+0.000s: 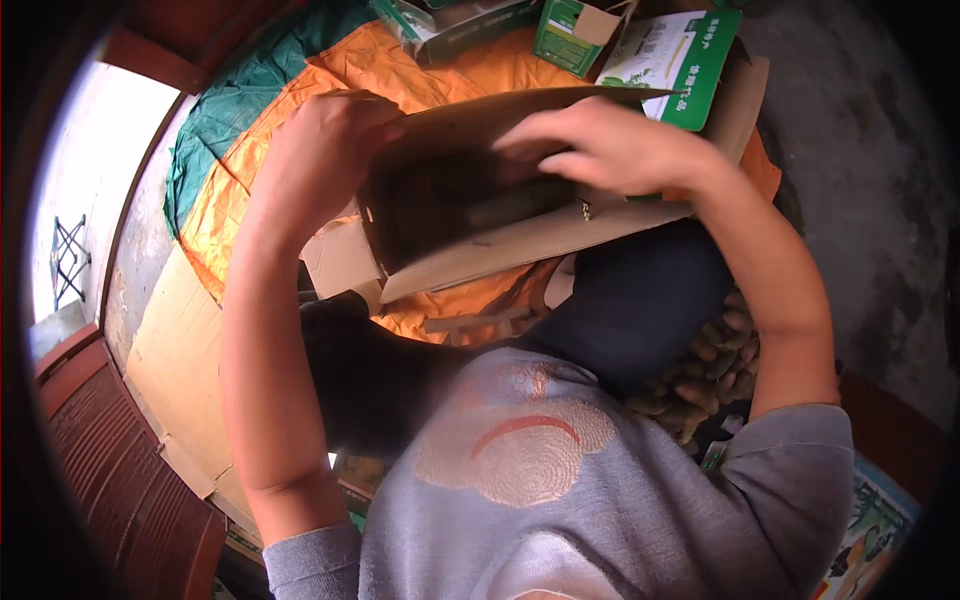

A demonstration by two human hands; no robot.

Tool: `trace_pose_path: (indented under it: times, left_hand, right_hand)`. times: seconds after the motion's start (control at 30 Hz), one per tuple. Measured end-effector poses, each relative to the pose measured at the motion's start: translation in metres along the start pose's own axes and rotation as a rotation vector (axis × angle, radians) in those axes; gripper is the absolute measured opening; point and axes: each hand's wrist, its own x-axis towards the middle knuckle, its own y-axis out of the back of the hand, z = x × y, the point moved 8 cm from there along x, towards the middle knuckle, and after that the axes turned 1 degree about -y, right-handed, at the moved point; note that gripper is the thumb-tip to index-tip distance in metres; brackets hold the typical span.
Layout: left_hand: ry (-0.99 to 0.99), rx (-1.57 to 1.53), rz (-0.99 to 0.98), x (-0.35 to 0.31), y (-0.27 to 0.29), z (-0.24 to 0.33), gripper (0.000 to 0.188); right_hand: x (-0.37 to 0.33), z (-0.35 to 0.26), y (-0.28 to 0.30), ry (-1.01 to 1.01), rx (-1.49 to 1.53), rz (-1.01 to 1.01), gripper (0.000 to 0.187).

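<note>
An open cardboard box sits in front of my lap, tilted, with its flaps folded out. Its inside is dark, and a pale shape lies low in it, too dim to name. My left hand is at the box's far left corner, its fingers curled at the edge and partly hidden. Over the opening, my right hand has its fingers stretched out and its thumb apart. Those fingers are slightly blurred near the far flap; I cannot tell whether they touch it.
Beneath the box spreads an orange sheet, with a green sheet to its left. Green and white cartons stand beyond. Brown, rounded produce is heaped by my right leg. Flattened cardboard and a dark red slatted piece lie left.
</note>
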Motion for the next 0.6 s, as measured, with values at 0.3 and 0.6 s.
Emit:
trace_pose_path:
  times: [0.3,0.6]
  left_hand:
    - [-0.008,-0.073,0.067,0.021,-0.011,0.021,0.031]
    - [0.318,-0.401,0.299,-0.013,0.004,-0.075,0.052]
  right_hand:
    - [-0.420,0.142,-0.008,-0.457,0.340,1.661,0.035]
    - [-0.464,0.350,-0.475,-1.164,0.720,0.836,0.035]
